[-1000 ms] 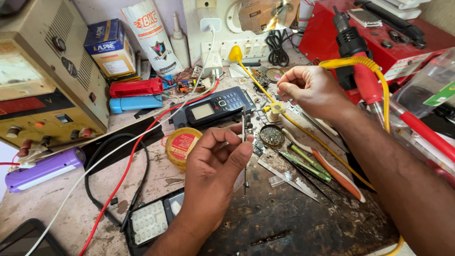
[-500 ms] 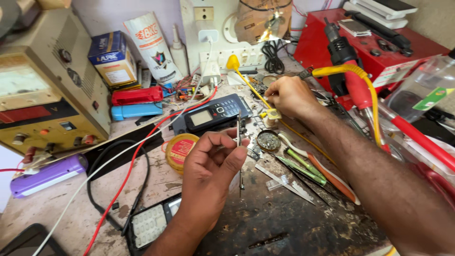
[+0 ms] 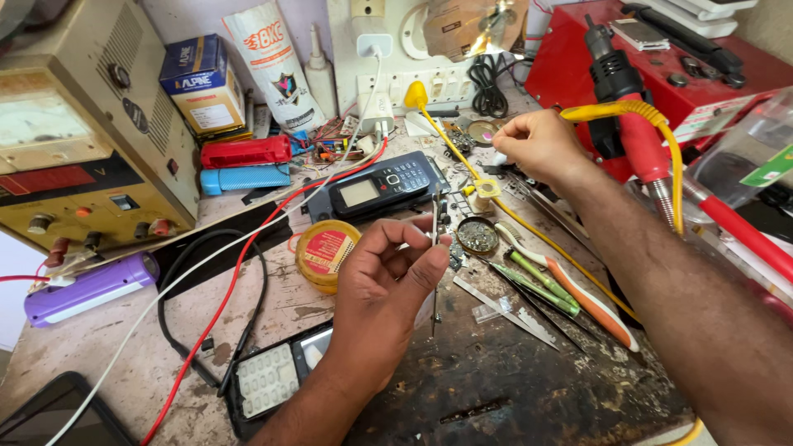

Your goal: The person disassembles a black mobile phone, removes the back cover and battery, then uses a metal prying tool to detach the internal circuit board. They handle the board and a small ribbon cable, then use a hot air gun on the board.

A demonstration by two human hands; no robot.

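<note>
My left hand (image 3: 384, 285) is in the middle of the bench and pinches thin metal tweezers (image 3: 434, 256) upright between thumb and forefinger. My right hand (image 3: 541, 144) reaches to the back of the bench, its fingertips pinched on a small white piece (image 3: 498, 157) beside a yellow wire (image 3: 450, 140). A dark keypad phone (image 3: 376, 190) lies between the two hands. Close to the left hand are a round yellow tin (image 3: 325, 248) and a small round dish of bits (image 3: 477, 235).
A beige power supply (image 3: 74, 149) stands at the left, with a purple device (image 3: 83, 289) in front of it. A red station (image 3: 686, 66) and a hot-air handle (image 3: 628, 107) are at the right. A toothbrush (image 3: 586, 297), green-handled tools (image 3: 537, 285), a phone keypad shell (image 3: 264, 380) and red and white cables (image 3: 239, 272) litter the bench.
The view has shifted a little. My left hand keeps the tweezers upright; my right hand stays pinched near the yellow wire at the back.
</note>
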